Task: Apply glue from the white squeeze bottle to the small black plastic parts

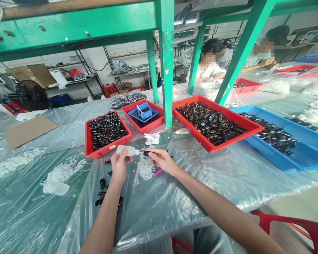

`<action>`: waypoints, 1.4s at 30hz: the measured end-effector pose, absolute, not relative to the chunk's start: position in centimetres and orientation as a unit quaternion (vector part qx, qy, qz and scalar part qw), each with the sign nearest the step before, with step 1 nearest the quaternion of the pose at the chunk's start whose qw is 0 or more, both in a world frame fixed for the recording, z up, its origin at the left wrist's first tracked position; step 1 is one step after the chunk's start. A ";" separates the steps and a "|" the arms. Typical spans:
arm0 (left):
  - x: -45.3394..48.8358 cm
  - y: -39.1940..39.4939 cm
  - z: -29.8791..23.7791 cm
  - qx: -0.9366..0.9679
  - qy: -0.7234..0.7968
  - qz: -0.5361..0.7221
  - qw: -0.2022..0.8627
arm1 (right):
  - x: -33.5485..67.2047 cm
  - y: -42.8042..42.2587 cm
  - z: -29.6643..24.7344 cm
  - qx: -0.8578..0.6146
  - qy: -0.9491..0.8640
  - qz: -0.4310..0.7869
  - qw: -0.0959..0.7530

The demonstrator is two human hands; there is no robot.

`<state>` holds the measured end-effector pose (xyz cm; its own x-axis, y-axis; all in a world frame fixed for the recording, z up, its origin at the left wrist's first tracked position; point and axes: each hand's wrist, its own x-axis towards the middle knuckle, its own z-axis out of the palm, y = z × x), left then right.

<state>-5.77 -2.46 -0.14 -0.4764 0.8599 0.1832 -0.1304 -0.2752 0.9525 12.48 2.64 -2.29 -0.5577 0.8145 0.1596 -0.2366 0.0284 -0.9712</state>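
Observation:
My left hand [121, 162] is closed around a translucent squeeze bottle [131, 151], held on its side with its thin nozzle pointing right. The nozzle tip meets a small black plastic part [146, 153] pinched in the fingers of my right hand [161, 159]. Whether liquid comes out is too small to tell. Under the hands lies a heap of small white bits [145, 168] with a pink stick [158, 172] beside it. Several loose black parts [101, 194] lie on the plastic-covered table near my left forearm.
Red trays of black parts stand left [108, 151] and right [212, 146]; between them, another red tray [159, 123] holds small blue trays. A blue tray [304, 151] sits far right. A green post [167, 70] rises from the table. People sit across it.

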 end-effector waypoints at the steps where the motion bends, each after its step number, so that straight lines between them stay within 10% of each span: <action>1: -5.7 -2.5 -0.1 0.371 0.490 0.707 0.351 | 12.5 2.6 -2.3 -0.244 -0.593 0.654 0.402; 42: -5.5 -2.5 0.0 0.349 0.472 0.724 0.362 | 12.9 2.7 -1.8 -0.254 -0.644 0.550 0.468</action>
